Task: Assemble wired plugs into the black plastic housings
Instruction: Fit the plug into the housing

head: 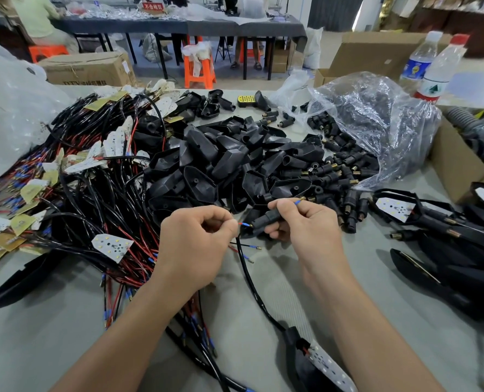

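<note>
Your left hand (pixel 198 239) is curled, its thumb and forefinger pinching a thin red wire with a blue-sleeved tip (pixel 242 223). The tip sits just beside the end of a small black cylindrical plastic plug (pixel 265 220). Your right hand (pixel 301 220) grips that plug in curled fingers, and a second blue-sleeved, brass-tipped wire (pixel 298 201) pokes out above its forefinger. A thick black cable (pixel 252 281) runs from between your hands down to a black plastic housing with a white LED board (pixel 297 363) at the near edge of the grey table (pixel 51 335). Beyond your hands lies a heap of loose black plastic housings (pixel 221 159). To its right, a clear plastic bag (pixel 376 114) spills more black plugs. A tangle of red and black wires (pixel 93 199) lies to the left.
</note>
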`<state>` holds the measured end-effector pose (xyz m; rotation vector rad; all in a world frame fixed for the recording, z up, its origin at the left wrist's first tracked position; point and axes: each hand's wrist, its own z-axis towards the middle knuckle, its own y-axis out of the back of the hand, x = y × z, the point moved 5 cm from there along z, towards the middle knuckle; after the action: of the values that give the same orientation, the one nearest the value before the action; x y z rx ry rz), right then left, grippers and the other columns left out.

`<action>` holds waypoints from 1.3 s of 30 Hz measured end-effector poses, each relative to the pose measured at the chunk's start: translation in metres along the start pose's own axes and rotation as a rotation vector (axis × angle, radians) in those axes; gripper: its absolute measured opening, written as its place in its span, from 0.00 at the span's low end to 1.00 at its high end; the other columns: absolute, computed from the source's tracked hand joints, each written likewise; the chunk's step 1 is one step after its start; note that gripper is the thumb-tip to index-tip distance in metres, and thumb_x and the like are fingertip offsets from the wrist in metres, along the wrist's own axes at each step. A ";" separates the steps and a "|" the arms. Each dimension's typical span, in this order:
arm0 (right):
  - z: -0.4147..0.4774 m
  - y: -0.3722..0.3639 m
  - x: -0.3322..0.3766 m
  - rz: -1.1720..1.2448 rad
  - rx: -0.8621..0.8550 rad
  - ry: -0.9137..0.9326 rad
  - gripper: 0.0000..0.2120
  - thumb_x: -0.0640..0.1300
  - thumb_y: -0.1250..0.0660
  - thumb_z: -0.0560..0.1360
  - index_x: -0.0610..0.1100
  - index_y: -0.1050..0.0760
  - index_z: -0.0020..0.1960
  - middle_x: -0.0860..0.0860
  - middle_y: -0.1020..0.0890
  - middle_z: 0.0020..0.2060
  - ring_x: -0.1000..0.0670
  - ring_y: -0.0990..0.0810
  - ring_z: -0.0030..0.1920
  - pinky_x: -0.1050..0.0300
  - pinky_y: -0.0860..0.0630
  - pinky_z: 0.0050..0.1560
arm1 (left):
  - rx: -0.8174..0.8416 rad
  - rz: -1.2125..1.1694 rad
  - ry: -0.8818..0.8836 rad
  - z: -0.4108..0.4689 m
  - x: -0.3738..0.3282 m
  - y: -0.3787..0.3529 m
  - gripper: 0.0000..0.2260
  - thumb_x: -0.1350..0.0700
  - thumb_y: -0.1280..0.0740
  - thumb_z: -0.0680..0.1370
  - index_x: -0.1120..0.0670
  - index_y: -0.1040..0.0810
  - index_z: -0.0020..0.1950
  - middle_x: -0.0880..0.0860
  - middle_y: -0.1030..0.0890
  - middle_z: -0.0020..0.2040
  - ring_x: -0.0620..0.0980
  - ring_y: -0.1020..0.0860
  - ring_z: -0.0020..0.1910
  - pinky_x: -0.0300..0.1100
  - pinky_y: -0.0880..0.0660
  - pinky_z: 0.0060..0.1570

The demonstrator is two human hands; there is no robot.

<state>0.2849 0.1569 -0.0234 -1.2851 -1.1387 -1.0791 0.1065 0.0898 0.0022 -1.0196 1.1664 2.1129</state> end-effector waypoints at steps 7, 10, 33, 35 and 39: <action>0.000 0.002 0.003 0.082 -0.025 -0.062 0.12 0.38 0.35 0.82 0.39 0.17 0.43 0.42 0.14 0.35 0.49 0.15 0.33 0.62 0.20 0.33 | 0.128 0.046 0.020 -0.001 0.000 -0.007 0.11 0.57 0.23 0.73 0.44 0.16 0.34 0.39 0.19 0.29 0.36 0.22 0.28 0.26 0.29 0.33; -0.001 0.001 0.007 0.081 0.017 -0.062 0.11 0.37 0.35 0.82 0.39 0.17 0.44 0.43 0.14 0.36 0.49 0.15 0.33 0.61 0.19 0.35 | 0.079 0.054 -0.024 -0.003 -0.003 -0.005 0.11 0.57 0.23 0.73 0.43 0.16 0.34 0.37 0.19 0.29 0.35 0.21 0.31 0.25 0.30 0.36; -0.007 -0.011 -0.006 0.082 0.076 -0.131 0.13 0.39 0.32 0.80 0.43 0.16 0.37 0.43 0.15 0.33 0.51 0.20 0.30 0.58 0.22 0.34 | 0.102 -0.127 0.016 0.000 0.010 -0.012 0.15 0.60 0.24 0.77 0.38 0.14 0.41 0.43 0.15 0.32 0.44 0.16 0.31 0.38 0.18 0.34; -0.006 -0.011 -0.006 0.142 0.101 -0.168 0.16 0.38 0.32 0.80 0.45 0.15 0.35 0.43 0.14 0.35 0.51 0.19 0.30 0.61 0.20 0.35 | 0.117 -0.063 0.003 0.001 0.009 -0.011 0.12 0.58 0.24 0.77 0.39 0.13 0.44 0.39 0.15 0.33 0.39 0.16 0.33 0.38 0.18 0.37; -0.003 -0.008 -0.005 0.295 0.080 -0.219 0.11 0.38 0.34 0.81 0.40 0.17 0.42 0.41 0.15 0.37 0.52 0.19 0.29 0.63 0.21 0.32 | 0.138 -0.014 0.021 0.001 0.008 -0.011 0.09 0.57 0.23 0.76 0.41 0.12 0.41 0.38 0.17 0.30 0.36 0.20 0.29 0.30 0.25 0.30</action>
<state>0.2763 0.1537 -0.0266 -1.4796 -1.0982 -0.6825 0.1094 0.0973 -0.0092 -0.9863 1.2915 1.9851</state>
